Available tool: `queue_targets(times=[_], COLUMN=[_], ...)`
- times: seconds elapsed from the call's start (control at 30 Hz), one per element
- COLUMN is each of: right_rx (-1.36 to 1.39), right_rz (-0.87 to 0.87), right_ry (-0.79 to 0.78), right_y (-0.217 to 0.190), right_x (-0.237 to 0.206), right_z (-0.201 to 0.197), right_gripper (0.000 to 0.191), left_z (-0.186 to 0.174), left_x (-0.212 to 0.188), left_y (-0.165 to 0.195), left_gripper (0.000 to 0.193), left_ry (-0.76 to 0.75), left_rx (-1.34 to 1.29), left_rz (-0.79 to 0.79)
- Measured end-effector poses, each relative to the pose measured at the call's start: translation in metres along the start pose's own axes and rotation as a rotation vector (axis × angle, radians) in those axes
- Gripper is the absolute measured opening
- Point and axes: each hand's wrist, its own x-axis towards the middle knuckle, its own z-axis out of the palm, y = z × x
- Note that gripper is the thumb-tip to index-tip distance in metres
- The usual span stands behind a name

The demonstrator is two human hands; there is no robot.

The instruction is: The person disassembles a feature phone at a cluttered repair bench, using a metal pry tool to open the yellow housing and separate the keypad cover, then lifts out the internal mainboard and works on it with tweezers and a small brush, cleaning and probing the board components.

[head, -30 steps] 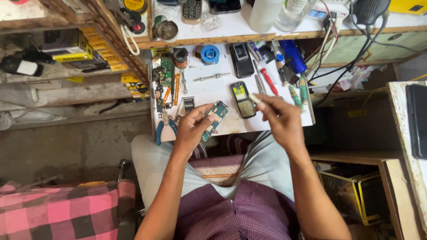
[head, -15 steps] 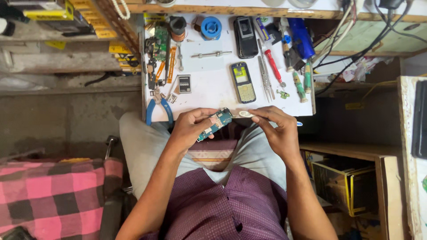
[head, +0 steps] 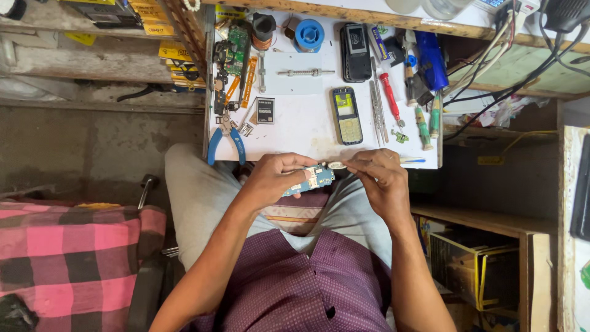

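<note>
Half a second ago the hands sat a little nearer the table's near edge; now both hang just off that edge, over the person's lap, and the view has slid so that more of the table (head: 295,129) shows. Going from the left: blue-handled pliers (head: 225,142) lie at the near-left corner, as before, with a green circuit board (head: 235,54) and orange strips along the left edge behind them and a small black battery (head: 265,110) beside them. The left hand (head: 276,181) has its fingers curled around and pinching a blue circuit board (head: 310,180), which sits tilted between the two hands just below the near edge, much as it did earlier. At the board's right end lies a small pale round part (head: 337,165), pinched by the fingers of the right hand (head: 381,181), whose fingertips are pressed together on it and meet the left hand's thumb. Behind the hands, unmoved, a yellow-keyed phone (head: 347,115) lies mid-table, a black phone (head: 355,52) and a blue tape roll (head: 309,34) near the far edge, and tweezers (head: 377,110), a red screwdriver (head: 391,95) and green-handled screwdrivers (head: 428,120) toward the right edge.
</note>
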Motion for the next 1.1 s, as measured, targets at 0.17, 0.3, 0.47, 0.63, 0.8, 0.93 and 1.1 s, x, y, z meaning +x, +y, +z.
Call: queue_targets(times=[0.17, 0.3, 0.47, 0.63, 0.8, 0.93, 1.1], right_rx=[0.03, 0.023, 0.047, 0.018, 0.011, -0.001, 0.007], right_rz=[-0.075, -0.105, -0.109, -0.03, -0.11, -0.083, -0.052], right_ry=[-0.05, -0.067, -0.094, -0.082, -0.066, -0.071, -0.045], right_y=[-0.006, -0.005, -0.002, -0.004, -0.006, -0.005, -0.007], right_x=[0.002, 0.003, 0.001, -0.002, -0.003, -0.003, -0.003], right_z=[0.001, -0.005, -0.01, -0.014, -0.016, -0.017, -0.014], right_gripper=[0.028, 0.028, 0.03, 0.026, 0.027, 0.029, 0.028], left_z=[0.004, 0.006, 0.011, 0.013, 0.015, 0.015, 0.015], left_x=[-0.002, -0.004, -0.005, -0.005, -0.005, -0.006, -0.006], left_y=[0.002, 0.001, 0.001, 0.003, 0.003, 0.003, 0.004], left_gripper=[0.031, 0.03, 0.029, 0.028, 0.028, 0.028, 0.027], left_ry=[-0.009, -0.032, -0.048, -0.038, -0.052, -0.033, -0.034], left_rx=[-0.007, -0.016, 0.01, 0.057, 0.021, 0.03, 0.027], left_rz=[-0.001, 0.009, 0.038, 0.061, 0.079, 0.085, 0.089])
